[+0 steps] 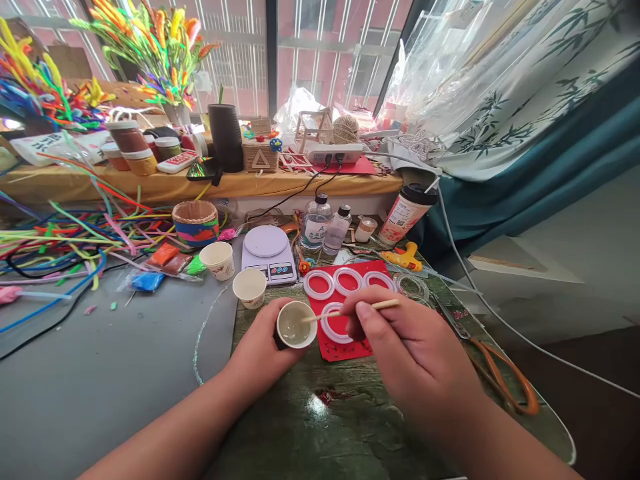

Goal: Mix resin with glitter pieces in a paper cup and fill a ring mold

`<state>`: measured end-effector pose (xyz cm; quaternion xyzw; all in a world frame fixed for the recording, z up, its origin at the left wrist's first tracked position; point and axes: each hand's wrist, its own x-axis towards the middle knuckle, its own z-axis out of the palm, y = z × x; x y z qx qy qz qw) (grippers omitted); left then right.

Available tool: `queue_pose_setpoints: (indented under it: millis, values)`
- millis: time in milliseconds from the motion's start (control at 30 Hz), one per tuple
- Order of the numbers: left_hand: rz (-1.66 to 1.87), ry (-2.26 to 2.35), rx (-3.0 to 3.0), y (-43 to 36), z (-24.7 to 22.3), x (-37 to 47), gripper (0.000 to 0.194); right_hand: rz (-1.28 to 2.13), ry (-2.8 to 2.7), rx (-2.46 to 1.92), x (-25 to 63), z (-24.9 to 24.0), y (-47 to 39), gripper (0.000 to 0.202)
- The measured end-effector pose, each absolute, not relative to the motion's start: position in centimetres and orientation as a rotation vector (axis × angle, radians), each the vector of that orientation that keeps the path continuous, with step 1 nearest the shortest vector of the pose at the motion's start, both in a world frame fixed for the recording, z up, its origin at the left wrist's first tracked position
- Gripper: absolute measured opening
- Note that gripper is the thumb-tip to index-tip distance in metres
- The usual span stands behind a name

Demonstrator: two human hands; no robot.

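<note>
Stirring, apparently: my right fingers pinch a stick dipped in the paper cup. My left fingers wrap the cup, nine o'clock of the white rings; circling calls for steadiness.

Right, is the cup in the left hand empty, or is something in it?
Not empty: liquid shows inside the cup, below its rim, and the stick reaches in.
</note>
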<state>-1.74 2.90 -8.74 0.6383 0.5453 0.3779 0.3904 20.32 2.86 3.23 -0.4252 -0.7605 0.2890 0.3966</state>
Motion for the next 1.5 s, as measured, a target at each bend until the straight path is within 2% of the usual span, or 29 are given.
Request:
queue_pose_setpoints:
  millis: [433, 633, 1500]
  values:
    - [0.953, 1.38, 1.65, 3.0, -8.3, -1.6, 0.046, 0.76, -1.95, -1.031, 20.5, 3.1, 3.0, 0.027]
    - [0.966, 1.398, 1.667, 2.9, -8.3, -1.6, 0.049, 0.792, -1.936, -1.02, 20.5, 3.1, 3.3, 0.028]
    - [0.948, 1.411, 1.659, 2.9, -8.5, -1.7, 0.052, 0.562, -1.743, -1.025, 21.7, 4.4, 1.6, 0.024]
